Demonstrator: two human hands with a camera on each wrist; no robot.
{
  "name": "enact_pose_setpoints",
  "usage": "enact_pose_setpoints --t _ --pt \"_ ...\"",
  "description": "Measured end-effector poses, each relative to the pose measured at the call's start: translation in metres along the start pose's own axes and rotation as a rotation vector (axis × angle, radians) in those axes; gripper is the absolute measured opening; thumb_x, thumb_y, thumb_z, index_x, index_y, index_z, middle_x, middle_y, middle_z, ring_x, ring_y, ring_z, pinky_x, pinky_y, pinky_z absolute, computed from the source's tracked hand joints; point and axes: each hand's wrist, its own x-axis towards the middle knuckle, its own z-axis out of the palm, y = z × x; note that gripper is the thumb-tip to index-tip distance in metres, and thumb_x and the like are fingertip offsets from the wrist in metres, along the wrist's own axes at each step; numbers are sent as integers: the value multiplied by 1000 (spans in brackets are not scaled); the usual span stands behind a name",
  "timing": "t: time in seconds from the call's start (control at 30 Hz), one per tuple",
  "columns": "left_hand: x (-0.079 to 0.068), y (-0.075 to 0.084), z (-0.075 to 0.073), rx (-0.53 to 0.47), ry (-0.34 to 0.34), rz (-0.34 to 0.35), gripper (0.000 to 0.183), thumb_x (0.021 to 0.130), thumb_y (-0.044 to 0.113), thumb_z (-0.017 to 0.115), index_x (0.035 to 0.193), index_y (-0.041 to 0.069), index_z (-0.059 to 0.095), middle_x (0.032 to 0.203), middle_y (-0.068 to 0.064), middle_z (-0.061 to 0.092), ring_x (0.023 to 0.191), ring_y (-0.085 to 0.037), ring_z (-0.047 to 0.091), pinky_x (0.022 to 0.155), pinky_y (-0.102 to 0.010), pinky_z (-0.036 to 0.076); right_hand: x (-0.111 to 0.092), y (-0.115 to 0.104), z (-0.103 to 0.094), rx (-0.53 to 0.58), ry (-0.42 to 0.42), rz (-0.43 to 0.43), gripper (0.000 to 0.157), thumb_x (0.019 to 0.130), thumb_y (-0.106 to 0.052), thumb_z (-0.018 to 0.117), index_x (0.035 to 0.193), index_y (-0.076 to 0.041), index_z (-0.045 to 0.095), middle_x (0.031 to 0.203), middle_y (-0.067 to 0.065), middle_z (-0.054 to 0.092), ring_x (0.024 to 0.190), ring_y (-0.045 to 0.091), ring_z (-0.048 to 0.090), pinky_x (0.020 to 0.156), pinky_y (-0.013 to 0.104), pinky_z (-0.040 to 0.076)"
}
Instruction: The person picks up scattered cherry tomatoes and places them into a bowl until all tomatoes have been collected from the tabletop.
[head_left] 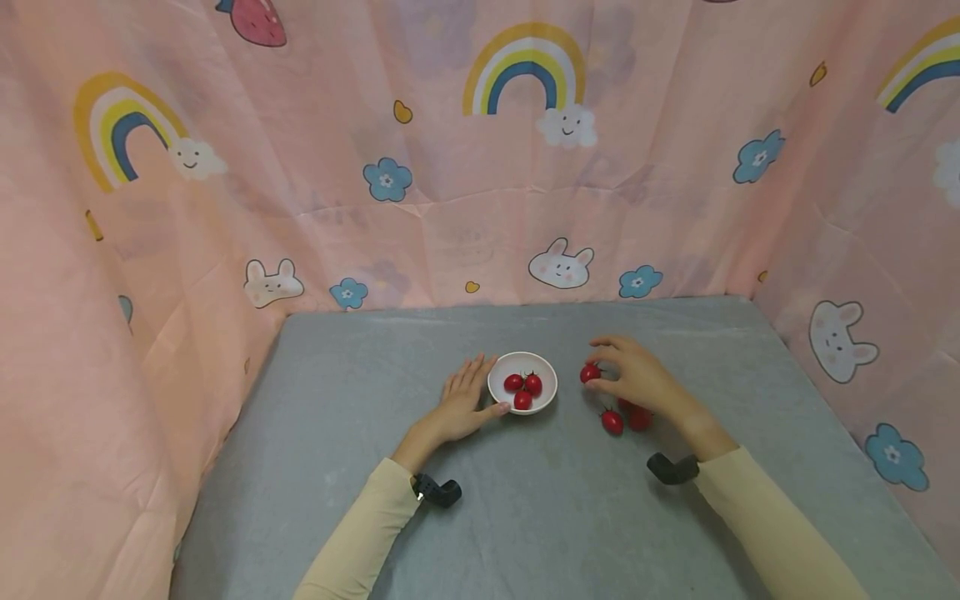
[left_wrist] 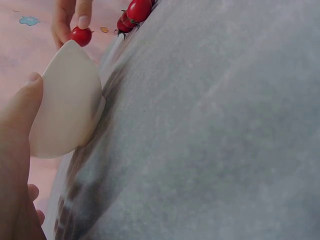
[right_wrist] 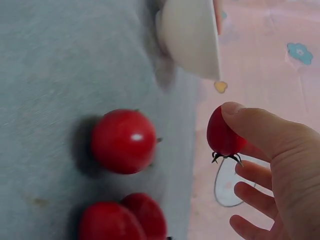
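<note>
A white bowl [head_left: 551, 390] holds three red cherry tomatoes [head_left: 522, 401]. Against its left side rests my left hand [head_left: 461, 407], fingers extended, the thumb at the rim; the left wrist view shows that thumb [left_wrist: 31, 95] along the bowl's outer wall. Between thumb and fingertips my right hand [head_left: 633, 377] pinches another cherry tomato [right_wrist: 223, 132], held above the table a little right of the bowl, its green stem end pointing down in the right wrist view. Below that hand lie several more tomatoes, one apart in front [head_left: 612, 422] and others [head_left: 640, 417] partly hidden beneath the wrist.
The table [head_left: 525, 517] has a grey cloth top. Pink curtains [head_left: 450, 233] with rainbows, rabbits and flowers enclose it at the back and both sides. Each wrist wears a black camera mount, the left one [head_left: 438, 492] and the right one [head_left: 672, 468] both close over the table.
</note>
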Motion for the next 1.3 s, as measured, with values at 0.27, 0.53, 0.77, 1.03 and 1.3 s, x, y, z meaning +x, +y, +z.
enact_pose_setpoints --t 0.27,0.53,0.77,1.03,1.3 --pt "0 0 1 11 -1 -3 86 95 56 56 161 25 9 168 -12 9 156 -37 6 121 -64 7 10 -19 -6 -30 28 -53 38 82 -33 81 115 -15 72 142 13 55 134 37 46 110 60 38" --pt "0 0 1 14 1 -12 85 95 57 55 160 28 9 168 -11 10 156 -36 8 121 -63 10 23 -40 8 -50 41 -124 38 81 -35 81 114 -17 73 138 10 59 133 35 49 110 59 39" --pt "1 -2 2 24 -11 -15 85 95 59 52 160 28 7 169 -10 8 156 -35 7 121 -62 10 29 -53 17 -41 24 -144 39 80 -35 82 114 -18 73 138 9 59 132 33 50 109 59 41" --pt "1 -2 1 26 -17 -20 85 96 58 52 161 28 6 169 -9 7 156 -34 6 122 -62 9 31 -57 27 -32 15 -168 40 79 -36 83 113 -19 73 137 7 59 132 32 50 107 58 43" --pt "0 0 -1 11 -24 -13 86 95 60 52 161 26 7 169 -10 7 156 -34 7 121 -63 8 34 -61 28 -34 10 -184 37 80 -38 82 112 -20 73 136 7 60 131 31 51 107 58 44"
